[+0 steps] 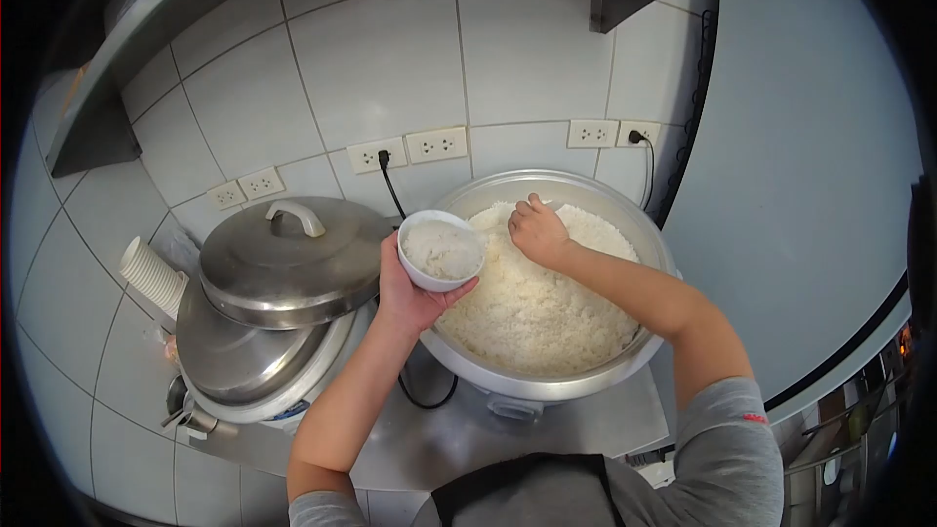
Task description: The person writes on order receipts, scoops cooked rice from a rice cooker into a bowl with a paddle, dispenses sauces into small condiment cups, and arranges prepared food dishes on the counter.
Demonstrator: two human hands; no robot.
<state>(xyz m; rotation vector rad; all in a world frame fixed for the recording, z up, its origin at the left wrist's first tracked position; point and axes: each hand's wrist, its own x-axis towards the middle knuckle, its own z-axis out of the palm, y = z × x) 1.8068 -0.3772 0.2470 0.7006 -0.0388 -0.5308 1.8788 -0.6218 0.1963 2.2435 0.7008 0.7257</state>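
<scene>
Two hands: the left hand (410, 298) and the right hand (539, 232), both bare.
Left grip: fingers and thumb wrapped part-closed around the white bowl (434, 282), which they hold.
Right grip: fingers curled inward; how tightly, and whether on anything, I cannot tell.
White bowl: mouth upward, over the left edge of the large pot (547, 386), with white rice (444, 246) inside.
Large pot: round, metal, on the metal counter (605, 420), holding a broad mound of cooked rice (547, 317); the right hand is at the mound's far side.
Lids: the upper lid (283, 278) lies partly over the lower lid (239, 361), left of the large pot.
Cups: a tilted white stack (154, 273) beside the lids.
Wall sockets: a row of pale plates, a black plug (385, 158) in one.
Writing: the red mark (754, 418) on the right sleeve (727, 449) and the blue label (293, 411) below the lids are too small to read.
</scene>
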